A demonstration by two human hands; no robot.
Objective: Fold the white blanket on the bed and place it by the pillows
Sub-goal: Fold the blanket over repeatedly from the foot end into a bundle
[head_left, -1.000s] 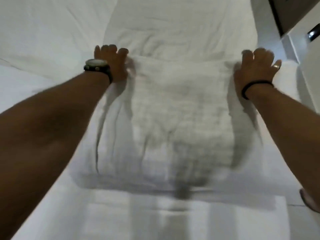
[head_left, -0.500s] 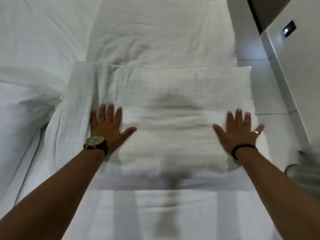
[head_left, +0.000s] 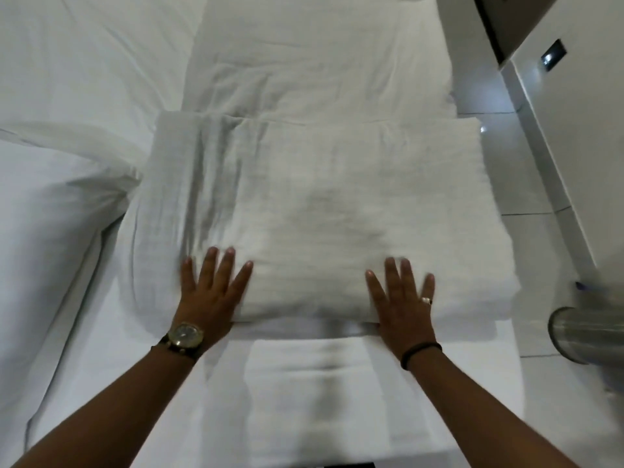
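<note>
The white blanket lies folded into a thick wide rectangle across the bed, its near fold facing me. My left hand, with a watch on the wrist, rests flat on the blanket's near left part, fingers spread. My right hand, wearing a ring and a black wristband, lies flat on the near right part, fingers also apart. Neither hand grips any cloth. Beyond the blanket a further white layer stretches away; I cannot tell whether it is a pillow.
White bed sheet spreads to the left, with a rumpled fold. The bed's right edge runs beside a pale tiled floor. A white wall panel with a dark switch stands at right. A metal cylinder sits low right.
Both hands slid back toward me along the blanket, from its far corners to its near edge, fingers now spread flat. The view tilted, showing more of the folded blanket.
</note>
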